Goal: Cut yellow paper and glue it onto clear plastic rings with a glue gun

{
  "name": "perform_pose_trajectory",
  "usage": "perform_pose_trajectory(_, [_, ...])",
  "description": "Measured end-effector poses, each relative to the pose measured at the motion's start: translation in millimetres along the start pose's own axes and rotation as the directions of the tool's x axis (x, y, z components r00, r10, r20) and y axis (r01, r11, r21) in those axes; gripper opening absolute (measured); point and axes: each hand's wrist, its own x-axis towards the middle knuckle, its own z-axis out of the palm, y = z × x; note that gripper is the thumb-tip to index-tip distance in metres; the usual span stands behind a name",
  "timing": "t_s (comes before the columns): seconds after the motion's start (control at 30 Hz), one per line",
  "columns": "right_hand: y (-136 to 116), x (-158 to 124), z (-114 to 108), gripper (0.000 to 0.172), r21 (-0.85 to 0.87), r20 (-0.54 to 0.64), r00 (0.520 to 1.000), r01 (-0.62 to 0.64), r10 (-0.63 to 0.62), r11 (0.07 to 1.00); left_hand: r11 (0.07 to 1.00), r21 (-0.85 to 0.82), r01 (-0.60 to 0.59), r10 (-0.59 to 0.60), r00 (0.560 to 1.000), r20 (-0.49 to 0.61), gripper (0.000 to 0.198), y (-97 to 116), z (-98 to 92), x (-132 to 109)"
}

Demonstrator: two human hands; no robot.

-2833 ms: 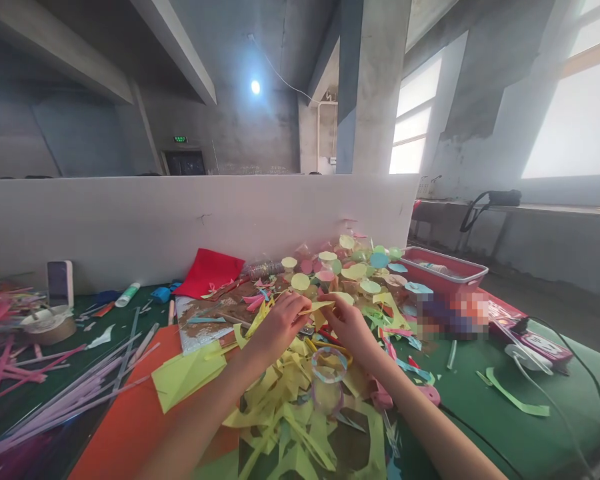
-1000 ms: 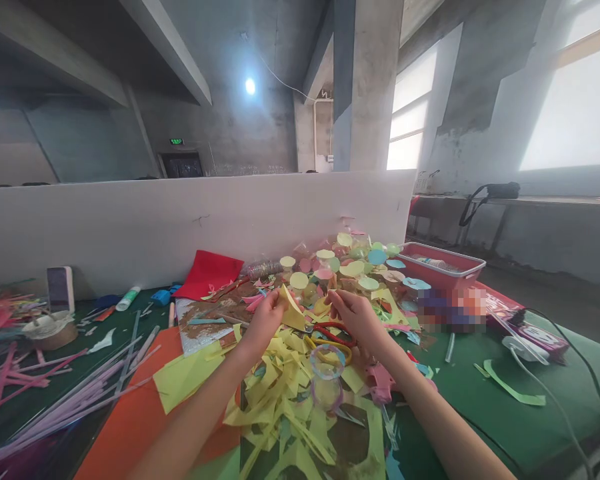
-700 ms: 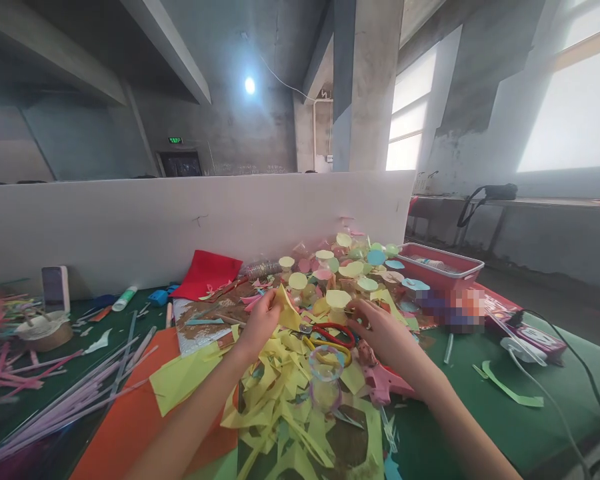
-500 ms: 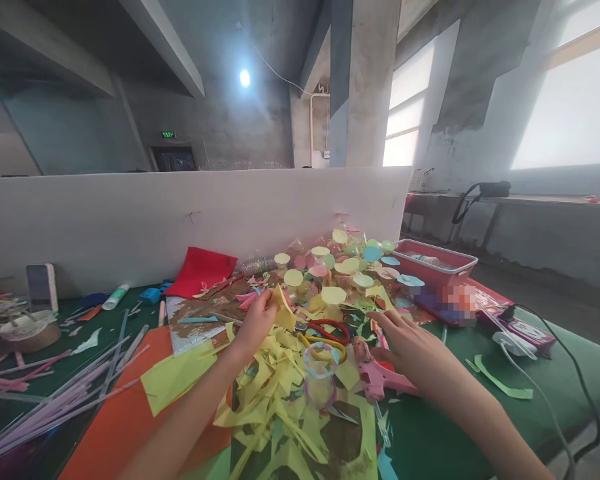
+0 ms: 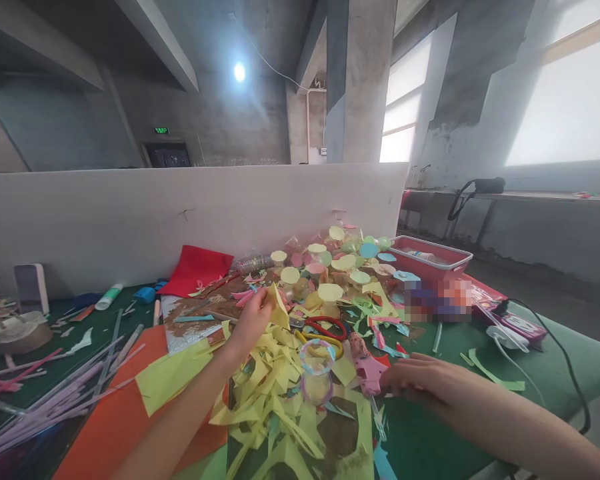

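Yellow paper (image 5: 279,308) is held upright in the left hand (image 5: 253,320), thumb and fingertips pinching its near edge, above the pile of yellow scraps (image 5: 267,370). Within the last moments the right hand (image 5: 425,383) has left its place beside this paper and come down toward the person to the pink glue gun (image 5: 371,373). It now covers the gun's handle, fingers bent toward it; whether they have closed on it cannot be told. Finding: the paper is steadied by one hand alone, and attention appears, in my judgement, to have passed from shaping paper to the glue gun. Scissors (image 5: 305,325) lie unheld just right of the paper, between it and the gun. Nearer the person, a clear cup (image 5: 317,390) stands upright among the scraps. Beyond the hands, a pale yellow disc (image 5: 330,292) is in full view, fronting a crowd of similar discs. Further right sits a pink basket (image 5: 445,271).
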Motion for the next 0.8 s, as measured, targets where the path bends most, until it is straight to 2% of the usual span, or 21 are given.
perform_pose_trajectory(0.07, [-4, -6, -8, 0.036, 0.112, 0.066, 0.996, 0.045, -0.053, 0.993, 1.000, 0.000, 0.003, -0.003, 1.000, -0.003, 0.019, 2, 0.4, -1])
perform_pose_trajectory(0.13, [0, -7, -10, 0.037, 0.097, 0.083, 0.996, 0.029, -0.037, 0.995, 1.000, -0.001, 0.005, -0.005, 1.000, -0.001, 0.020, 2, 0.6, -1])
perform_pose_trajectory(0.2, [13, -1, -3, 0.036, -0.029, 0.039, 0.999, 0.008, -0.007, 1.000, 1.000, -0.001, 0.005, -0.005, 1.000, 0.006, 0.020, 2, 0.5, -1])
perform_pose_trajectory(0.33, [44, 20, 27, 0.040, -0.317, -0.168, 0.983, -0.122, 0.071, 0.941, 1.000, 0.022, -0.001, 0.001, 1.000, 0.025, 0.025, -1, -0.1, -1])
perform_pose_trajectory(0.47, [52, 32, 52, 0.034, -0.423, -0.186, 0.981, -0.128, 0.052, 0.897, 0.995, 0.097, -0.030, 0.026, 0.999, 0.034, 0.027, -1, -0.9, -1])
perform_pose_trajectory(0.63, [54, 29, 61, 0.037, -0.393, -0.204, 0.978, -0.050, -0.034, 0.918, 0.948, 0.309, -0.078, 0.065, 0.997, 0.051, 0.023, 5, -5.4, -1])
perform_pose_trajectory(0.7, [57, 28, 59, 0.040, -0.320, -0.251, 0.968, -0.080, -0.003, 0.944, 0.900, 0.424, -0.101, 0.079, 0.995, 0.068, 0.021, 7, -8.0, -2])
perform_pose_trajectory(0.8, [55, 27, 49, 0.042, -0.108, -0.299, 0.951, -0.114, 0.078, 0.988, 0.808, 0.571, -0.146, 0.093, 0.988, 0.121, 0.026, 6, -10.3, -7])
